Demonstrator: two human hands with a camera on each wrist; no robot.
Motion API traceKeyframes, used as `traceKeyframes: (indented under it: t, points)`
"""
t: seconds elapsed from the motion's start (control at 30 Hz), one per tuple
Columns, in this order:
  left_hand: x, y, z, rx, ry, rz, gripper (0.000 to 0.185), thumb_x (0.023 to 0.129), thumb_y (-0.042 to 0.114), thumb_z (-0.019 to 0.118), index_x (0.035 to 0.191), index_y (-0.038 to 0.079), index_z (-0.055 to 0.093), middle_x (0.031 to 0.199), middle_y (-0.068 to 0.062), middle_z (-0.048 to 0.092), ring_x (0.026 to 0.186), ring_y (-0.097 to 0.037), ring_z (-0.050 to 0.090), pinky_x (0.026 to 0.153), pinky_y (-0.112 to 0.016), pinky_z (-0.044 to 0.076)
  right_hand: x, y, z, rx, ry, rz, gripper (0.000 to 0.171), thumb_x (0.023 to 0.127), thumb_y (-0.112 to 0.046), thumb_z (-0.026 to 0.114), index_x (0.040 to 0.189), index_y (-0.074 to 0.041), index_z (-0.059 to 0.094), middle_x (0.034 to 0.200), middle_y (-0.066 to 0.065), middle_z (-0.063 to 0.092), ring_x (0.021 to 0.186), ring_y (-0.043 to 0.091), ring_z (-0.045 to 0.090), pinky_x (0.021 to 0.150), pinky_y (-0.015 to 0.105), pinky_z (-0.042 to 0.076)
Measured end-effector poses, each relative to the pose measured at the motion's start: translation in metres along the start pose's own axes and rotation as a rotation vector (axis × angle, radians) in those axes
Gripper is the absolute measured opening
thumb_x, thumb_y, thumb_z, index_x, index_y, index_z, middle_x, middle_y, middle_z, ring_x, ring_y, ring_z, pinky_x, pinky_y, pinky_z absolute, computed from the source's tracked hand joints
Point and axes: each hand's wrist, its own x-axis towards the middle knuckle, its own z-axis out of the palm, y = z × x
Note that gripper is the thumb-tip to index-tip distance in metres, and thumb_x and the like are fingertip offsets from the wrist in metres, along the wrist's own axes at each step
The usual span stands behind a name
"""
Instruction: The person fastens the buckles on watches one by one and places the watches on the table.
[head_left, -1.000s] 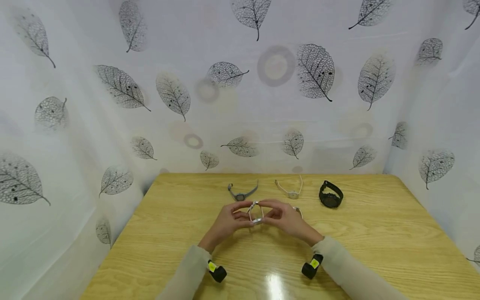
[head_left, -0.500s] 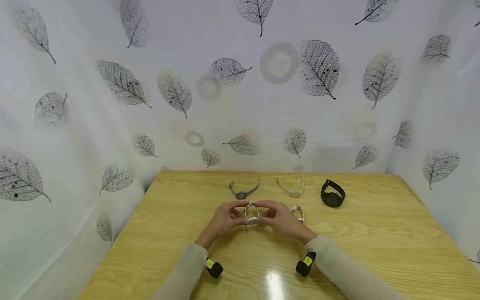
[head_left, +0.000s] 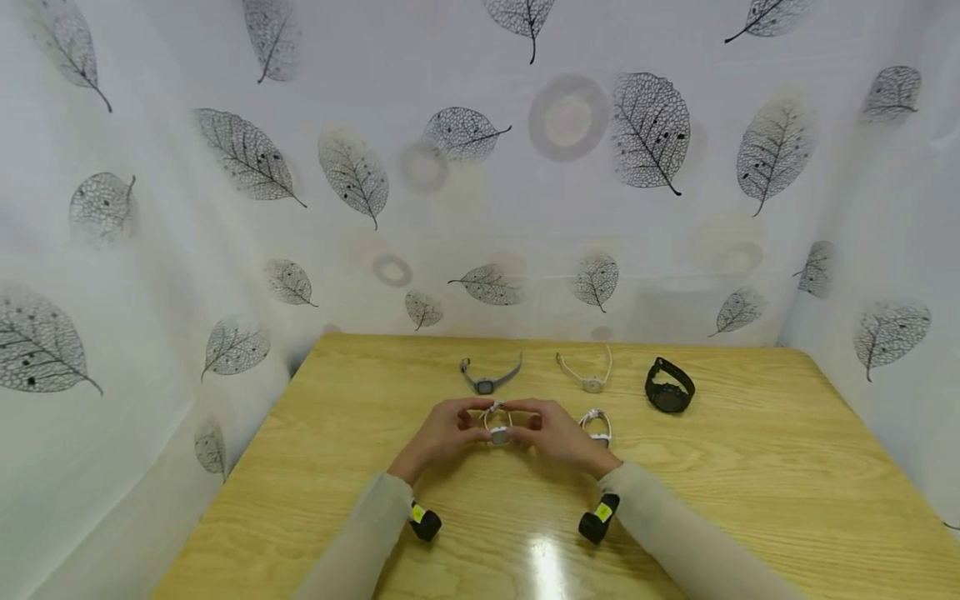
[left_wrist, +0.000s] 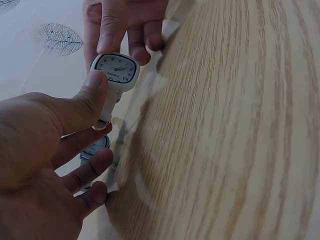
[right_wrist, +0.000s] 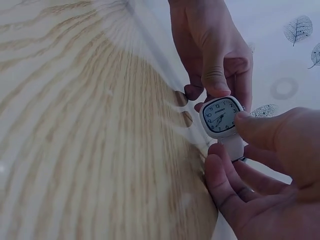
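A small white watch [head_left: 499,431] with a rounded square dial [left_wrist: 116,70] is held just above the wooden table [head_left: 750,467], between both hands. My left hand [head_left: 450,427] pinches it, thumb [left_wrist: 95,90] on the strap by the dial, fingers curled below. From the other side my right hand [head_left: 551,429] pinches it too, thumb [right_wrist: 250,125] on the dial's edge [right_wrist: 221,116]. In the left wrist view the right hand [left_wrist: 125,25] shows at the top; in the right wrist view the left hand [right_wrist: 210,45] does.
Other watches lie on the table: a grey one [head_left: 488,381], a cream one [head_left: 588,377] and a black one [head_left: 668,389] in a row behind my hands, and a white one [head_left: 597,425] just right of my right hand. Leaf-print curtains [head_left: 225,208] enclose the table.
Both hands keep their hold on the white watch and have drifted slightly left. The white watch beside my right hand shows more fully now.
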Motion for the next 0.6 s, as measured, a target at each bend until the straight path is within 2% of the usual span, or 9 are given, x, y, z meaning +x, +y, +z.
traceKeyframes:
  t: [0.1,0.27,0.4,0.6]
  points:
    - [0.0017,-0.0017,-0.0013,0.027,-0.002,-0.001,0.048,0.088,0.015,0.082,0.133,0.006,0.068,0.120,-0.007,0.072,0.082,-0.012,0.060,0.072,-0.025,0.050,0.0024,-0.0011,0.0007,0.005,-0.010,0.024,0.049,0.101,-0.021,0.069,0.147,-0.009,0.056,0.091,0.007,0.074,0.067,0.017,0.065,0.053,0.023,0.046]
    - [0.0036,-0.0025,-0.0022,0.061,-0.009,0.003,0.048,0.089,0.019,0.082,0.133,0.007,0.068,0.101,-0.005,0.071,0.076,-0.010,0.053,0.069,-0.024,0.045,0.0053,-0.0011,0.0002,0.001,-0.014,0.035,0.047,0.101,-0.020,0.069,0.146,-0.009,0.058,0.110,0.008,0.072,0.065,0.016,0.064,0.053,0.024,0.047]
    - [0.0038,-0.0031,-0.0025,0.077,-0.021,0.020,0.048,0.089,0.020,0.081,0.133,0.005,0.068,0.103,-0.006,0.072,0.077,-0.011,0.052,0.070,-0.024,0.044,0.0076,0.0002,0.0000,-0.027,-0.018,0.036,0.046,0.101,-0.021,0.068,0.144,-0.009,0.059,0.121,0.008,0.070,0.065,0.014,0.064,0.053,0.025,0.049]
    - [0.0036,-0.0038,-0.0022,0.090,-0.030,0.036,0.049,0.090,0.020,0.080,0.134,0.004,0.067,0.111,-0.008,0.073,0.079,-0.012,0.056,0.071,-0.026,0.047,0.0080,-0.0022,0.0000,-0.051,-0.029,0.046,0.045,0.101,-0.018,0.068,0.144,-0.007,0.059,0.105,0.006,0.072,0.060,0.014,0.061,0.052,0.024,0.047]
